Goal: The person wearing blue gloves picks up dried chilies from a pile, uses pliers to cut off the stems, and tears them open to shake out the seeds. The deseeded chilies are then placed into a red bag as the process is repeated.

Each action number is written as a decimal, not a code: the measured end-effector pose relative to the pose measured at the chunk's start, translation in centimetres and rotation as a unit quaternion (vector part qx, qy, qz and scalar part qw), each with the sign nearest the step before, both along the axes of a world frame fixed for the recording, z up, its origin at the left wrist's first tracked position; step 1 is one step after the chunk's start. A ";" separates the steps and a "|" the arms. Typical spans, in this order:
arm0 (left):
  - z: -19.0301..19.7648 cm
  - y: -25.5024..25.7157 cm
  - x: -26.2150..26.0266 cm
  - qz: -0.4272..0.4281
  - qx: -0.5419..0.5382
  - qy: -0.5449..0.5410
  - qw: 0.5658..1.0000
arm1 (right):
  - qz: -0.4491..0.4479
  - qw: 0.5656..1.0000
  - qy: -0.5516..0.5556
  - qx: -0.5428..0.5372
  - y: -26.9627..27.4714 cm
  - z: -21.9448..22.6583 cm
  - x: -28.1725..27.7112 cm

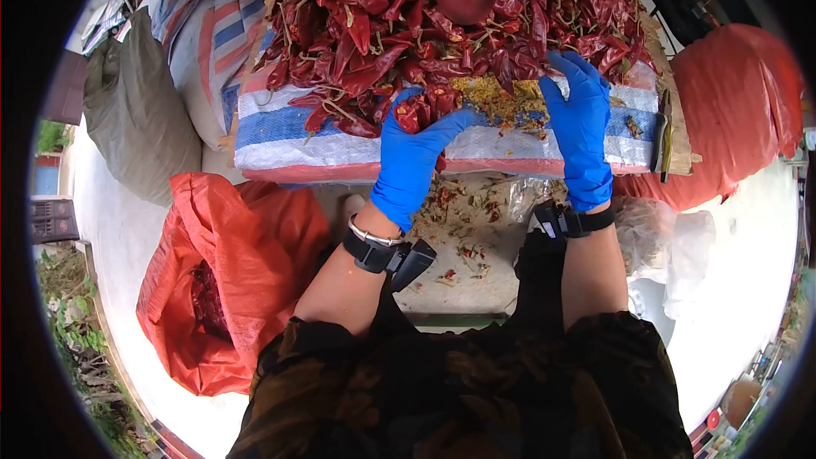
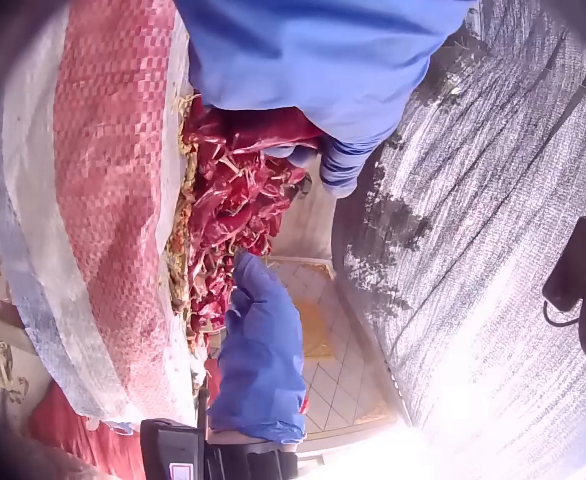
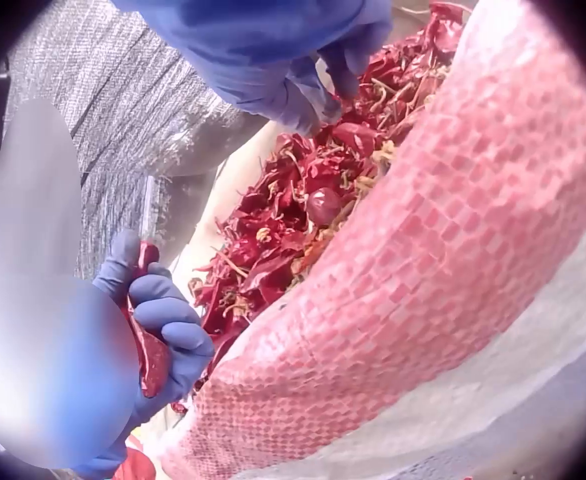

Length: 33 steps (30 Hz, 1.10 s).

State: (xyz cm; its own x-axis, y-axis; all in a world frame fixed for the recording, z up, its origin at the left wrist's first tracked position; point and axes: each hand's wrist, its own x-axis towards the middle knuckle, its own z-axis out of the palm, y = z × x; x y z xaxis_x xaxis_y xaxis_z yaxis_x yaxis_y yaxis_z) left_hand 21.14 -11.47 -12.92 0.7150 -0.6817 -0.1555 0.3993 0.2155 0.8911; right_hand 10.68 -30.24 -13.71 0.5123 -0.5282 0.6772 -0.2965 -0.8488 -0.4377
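Observation:
A heap of dried red chili peppers [image 1: 382, 0] lies on a striped woven sheet [image 1: 297, 149]. My left hand [image 1: 412, 161], in a blue glove, holds several chili peppers [image 1: 414, 113] at the near edge of the heap. In the right wrist view, this left hand [image 3: 168, 320] has its fingers curled round a chili pepper [image 3: 151, 350]. The gloved right hand [image 1: 585, 132] reaches to the heap's near right edge, its thumb and forefinger apart. Its fingertips are right at the peppers [image 3: 323, 205] in the right wrist view. Yellow seeds and crumbs [image 1: 510, 102] lie between the hands.
On the left, a red woven sack [image 1: 246, 246] stands with its mouth open and dark red peppers inside. A grey-green sack [image 1: 140, 110] is behind it. A full red sack [image 1: 731, 110] sits right of the table. Pepper scraps [image 1: 463, 246] litter the floor below.

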 end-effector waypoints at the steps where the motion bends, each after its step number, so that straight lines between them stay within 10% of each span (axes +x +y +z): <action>1: -0.1 -0.1 -0.1 0.013 -0.004 -0.021 1.000 | 0.020 0.999 0.021 -0.035 0.2 0.1 0.1; 12: -0.2 0.1 0.0 0.040 -0.002 -0.056 0.998 | -0.028 0.983 0.174 0.056 1.0 -1.8 1.6; 27: -0.5 0.3 0.7 0.003 0.006 -0.040 0.999 | -0.009 0.979 0.020 0.203 0.8 -1.0 0.7; 29: -0.2 0.3 0.8 -0.021 0.021 -0.042 0.999 | 0.031 0.935 -0.164 0.312 1.1 -0.6 0.8; 33: -0.3 -0.3 0.6 -0.008 -0.060 0.004 0.998 | 0.056 0.985 -0.149 0.069 3.5 1.4 1.3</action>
State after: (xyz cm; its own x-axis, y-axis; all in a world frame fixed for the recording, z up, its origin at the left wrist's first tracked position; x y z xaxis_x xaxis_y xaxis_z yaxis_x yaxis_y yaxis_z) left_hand 21.71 -11.73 -13.26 0.7033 -0.7066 -0.0779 0.4107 0.3143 0.8559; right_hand 11.96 -26.74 -12.30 0.3613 -0.5777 0.7319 -0.0457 -0.7950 -0.6049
